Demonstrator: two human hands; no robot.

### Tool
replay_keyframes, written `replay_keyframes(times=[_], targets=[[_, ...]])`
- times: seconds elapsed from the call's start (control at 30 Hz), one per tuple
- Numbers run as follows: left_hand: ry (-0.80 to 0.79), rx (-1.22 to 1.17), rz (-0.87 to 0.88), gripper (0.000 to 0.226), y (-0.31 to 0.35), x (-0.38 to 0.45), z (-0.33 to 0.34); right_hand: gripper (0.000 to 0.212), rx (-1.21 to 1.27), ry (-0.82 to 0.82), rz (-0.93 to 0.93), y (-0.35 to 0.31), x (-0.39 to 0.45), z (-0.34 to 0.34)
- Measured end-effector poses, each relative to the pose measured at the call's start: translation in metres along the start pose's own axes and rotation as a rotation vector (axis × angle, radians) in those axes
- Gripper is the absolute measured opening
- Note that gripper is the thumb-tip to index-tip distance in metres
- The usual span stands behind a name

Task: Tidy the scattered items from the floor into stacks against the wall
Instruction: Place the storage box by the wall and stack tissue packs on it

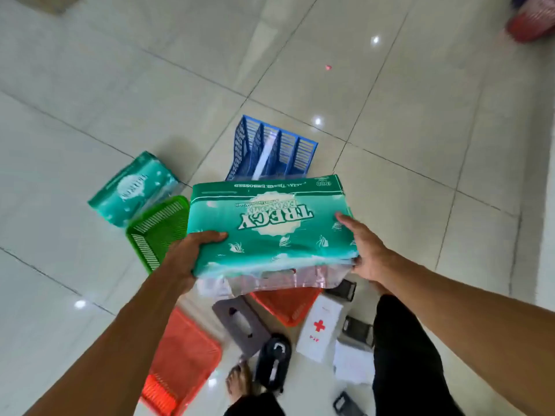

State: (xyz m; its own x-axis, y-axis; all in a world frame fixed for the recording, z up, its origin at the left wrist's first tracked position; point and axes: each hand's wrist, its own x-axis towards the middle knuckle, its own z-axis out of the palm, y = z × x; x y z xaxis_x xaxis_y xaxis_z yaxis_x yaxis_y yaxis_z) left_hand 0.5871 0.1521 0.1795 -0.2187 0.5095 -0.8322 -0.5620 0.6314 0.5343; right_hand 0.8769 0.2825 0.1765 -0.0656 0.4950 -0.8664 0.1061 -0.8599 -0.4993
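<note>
I hold a large green tissue pack in the air above the floor. My left hand grips its near left corner, thumb on top. At the pack's right end my right hand holds on, fingers laid over the top and thumb at the near edge. A second green tissue pack lies on the tiles to the left. Next to it sits a green plastic basket. A blue slotted file rack stands just beyond the held pack.
Under my arms lie an orange basket, another orange basket, a grey tissue cover, a white first-aid box, a black slipper and several small dark graters. A red basket sits far right.
</note>
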Motion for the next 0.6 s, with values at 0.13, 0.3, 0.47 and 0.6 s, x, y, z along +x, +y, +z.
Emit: replay_keyframes(times=[0.13, 0.3, 0.47, 0.6], targets=[[-0.015, 0.122, 0.056, 0.050, 0.017, -0.077, -0.014, 0.024, 0.092, 0.124, -0.060, 0.032, -0.078, 0.012], [0.039, 0.287, 0.110, 0.037, 0.004, -0.119, -0.011, 0.039, 0.183, 0.191, -0.025, 0.080, -0.123, -0.012], [-0.024, 0.433, 0.123, 0.049, -0.031, -0.129, 0.031, 0.045, 0.394, 0.235, 0.027, 0.144, -0.147, -0.066], [-0.099, 0.576, 0.125, 0.074, -0.085, -0.122, 0.097, 0.042, 0.619, 0.341, 0.057, 0.214, -0.165, -0.132]])
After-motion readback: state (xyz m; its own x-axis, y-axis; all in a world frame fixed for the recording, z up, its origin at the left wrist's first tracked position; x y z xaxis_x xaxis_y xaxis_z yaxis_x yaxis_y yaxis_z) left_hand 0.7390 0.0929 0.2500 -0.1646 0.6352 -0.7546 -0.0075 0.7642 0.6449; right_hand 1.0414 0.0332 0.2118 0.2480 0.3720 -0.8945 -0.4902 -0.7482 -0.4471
